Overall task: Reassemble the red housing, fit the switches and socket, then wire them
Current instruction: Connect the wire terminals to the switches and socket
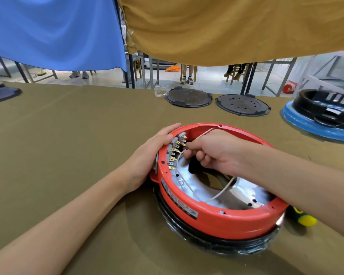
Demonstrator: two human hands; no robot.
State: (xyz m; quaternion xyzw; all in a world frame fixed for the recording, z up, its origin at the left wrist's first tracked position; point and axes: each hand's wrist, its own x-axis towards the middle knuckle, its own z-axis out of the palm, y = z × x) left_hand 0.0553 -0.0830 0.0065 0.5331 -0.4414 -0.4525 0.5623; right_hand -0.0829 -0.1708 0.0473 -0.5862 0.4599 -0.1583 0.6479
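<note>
Red housing (216,217): ring-shaped shell, lying open side up on the olive-brown table cloth (68,135), right of centre and near the front edge, sitting on a black base (207,239). Left hand (147,155) is cupping the housing's outer left wall, fingers curled over the rim. Grey switch blocks (176,147) with brass terminals are sitting in a row inside that left wall. Right hand (211,153) is reaching into the ring, fingertips pinching a pale wire (222,192) at the terminals; the wire is looping across the silver inner plate (244,195). Yellow-and-green tool handle (304,217) is lying just beside the housing's right side. Two dark round discs (189,98) are resting side by side at the far edge. Black ring on a blue base (314,126) is standing far right.
</note>
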